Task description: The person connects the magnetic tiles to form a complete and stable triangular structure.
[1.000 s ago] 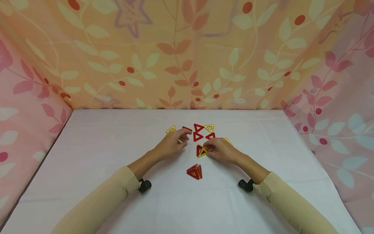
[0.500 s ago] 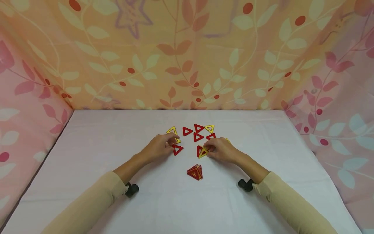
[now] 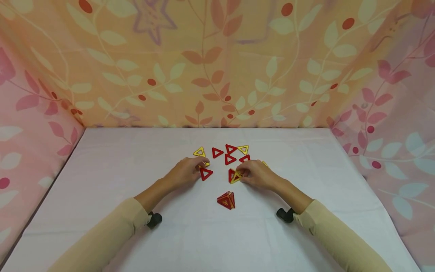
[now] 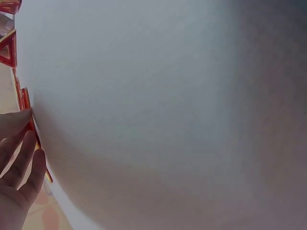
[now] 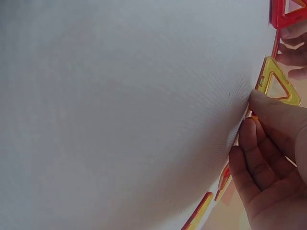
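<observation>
My left hand [image 3: 185, 172] is at the left of the group, with thumb and fingertips pinching the edge of a red triangular magnetic tile [image 3: 205, 174]. In the left wrist view, that hand [image 4: 21, 165] closes on the tile's red edge from the side. My right hand [image 3: 259, 175] pinches a yellow triangular magnetic tile [image 3: 236, 176], which overlaps a red triangular tile [image 3: 230, 175]. The right wrist view has the yellow tile [image 5: 283, 96] raised beside the thumb of that hand [image 5: 273, 158]. Nearer me stands a small red pyramid [image 3: 226, 200] of joined tiles, apart from both hands.
Behind the hands lie loose red tiles [image 3: 217, 152] and yellow tiles [image 3: 243, 149] on the white cloth-covered table [image 3: 119, 158]. Another yellow tile [image 3: 265, 163] is partly hidden behind the right hand. Patterned fabric [image 3: 210, 75] hangs along the back and sides.
My left hand has drawn back to the left, uncovering red tiles, and has been nearly still over the last half second. The right hand stays in place with the yellow tile.
</observation>
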`<state>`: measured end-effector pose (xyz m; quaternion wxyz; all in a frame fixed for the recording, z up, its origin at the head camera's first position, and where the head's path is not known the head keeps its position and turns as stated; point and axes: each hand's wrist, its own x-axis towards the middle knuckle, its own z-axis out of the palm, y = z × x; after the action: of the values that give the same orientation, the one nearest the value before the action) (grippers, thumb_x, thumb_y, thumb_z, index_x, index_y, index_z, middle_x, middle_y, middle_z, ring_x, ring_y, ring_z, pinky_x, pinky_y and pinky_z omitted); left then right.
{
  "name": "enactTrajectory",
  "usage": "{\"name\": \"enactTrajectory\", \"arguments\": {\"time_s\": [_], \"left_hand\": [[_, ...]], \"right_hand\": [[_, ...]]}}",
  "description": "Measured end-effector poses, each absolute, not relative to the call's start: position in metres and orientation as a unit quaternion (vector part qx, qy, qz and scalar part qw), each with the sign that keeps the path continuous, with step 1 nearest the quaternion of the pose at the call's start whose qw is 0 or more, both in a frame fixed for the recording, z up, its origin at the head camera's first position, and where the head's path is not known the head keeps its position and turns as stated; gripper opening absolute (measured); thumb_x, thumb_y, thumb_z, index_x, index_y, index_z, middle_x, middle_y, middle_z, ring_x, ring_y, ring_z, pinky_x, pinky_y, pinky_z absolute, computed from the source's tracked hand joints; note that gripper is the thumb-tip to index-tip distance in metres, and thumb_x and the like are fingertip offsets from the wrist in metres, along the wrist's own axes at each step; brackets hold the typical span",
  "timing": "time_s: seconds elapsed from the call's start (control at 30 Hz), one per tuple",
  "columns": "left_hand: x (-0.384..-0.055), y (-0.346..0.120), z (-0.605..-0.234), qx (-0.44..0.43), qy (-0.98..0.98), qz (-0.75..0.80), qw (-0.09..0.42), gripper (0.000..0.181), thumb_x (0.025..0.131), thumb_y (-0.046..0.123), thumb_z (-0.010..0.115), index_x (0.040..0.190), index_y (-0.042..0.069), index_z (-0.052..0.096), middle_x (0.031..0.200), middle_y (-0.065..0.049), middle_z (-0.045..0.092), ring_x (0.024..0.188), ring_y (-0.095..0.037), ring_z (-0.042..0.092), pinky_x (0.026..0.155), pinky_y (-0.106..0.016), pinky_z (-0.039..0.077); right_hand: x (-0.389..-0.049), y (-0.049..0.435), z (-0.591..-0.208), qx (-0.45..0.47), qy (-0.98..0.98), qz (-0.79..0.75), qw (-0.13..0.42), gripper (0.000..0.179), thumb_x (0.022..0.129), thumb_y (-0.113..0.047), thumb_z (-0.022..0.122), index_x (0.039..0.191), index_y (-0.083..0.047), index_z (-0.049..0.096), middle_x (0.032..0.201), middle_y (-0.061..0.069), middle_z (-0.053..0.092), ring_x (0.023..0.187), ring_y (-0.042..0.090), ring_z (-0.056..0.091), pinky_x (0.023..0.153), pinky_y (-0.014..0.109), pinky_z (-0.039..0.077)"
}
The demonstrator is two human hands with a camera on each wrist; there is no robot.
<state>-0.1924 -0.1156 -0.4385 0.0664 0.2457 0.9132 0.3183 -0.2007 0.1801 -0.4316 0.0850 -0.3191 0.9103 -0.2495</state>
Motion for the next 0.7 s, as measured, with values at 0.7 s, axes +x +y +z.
{"name": "enactTrajectory", "arguments": {"time_s": [0.7], "left_hand": [[-0.192, -0.104, -0.441, 0.250, 0.919, 0.301, 0.056, 0.051, 0.086, 0.005, 0.077, 0.133, 0.012, 0.059, 0.097, 0.002, 0.070, 0.088, -0.015, 0.061, 0.082, -0.030, 0.053]], "right_hand": [[-0.201, 0.179, -0.431, -0.317, 0.911, -0.246, 0.091, 0.032, 0.083, -0.009, 0.080, 0.113, -0.001, 0.071, 0.100, 0.002, 0.072, 0.085, 0.011, 0.064, 0.078, 0.027, 0.054]]}}
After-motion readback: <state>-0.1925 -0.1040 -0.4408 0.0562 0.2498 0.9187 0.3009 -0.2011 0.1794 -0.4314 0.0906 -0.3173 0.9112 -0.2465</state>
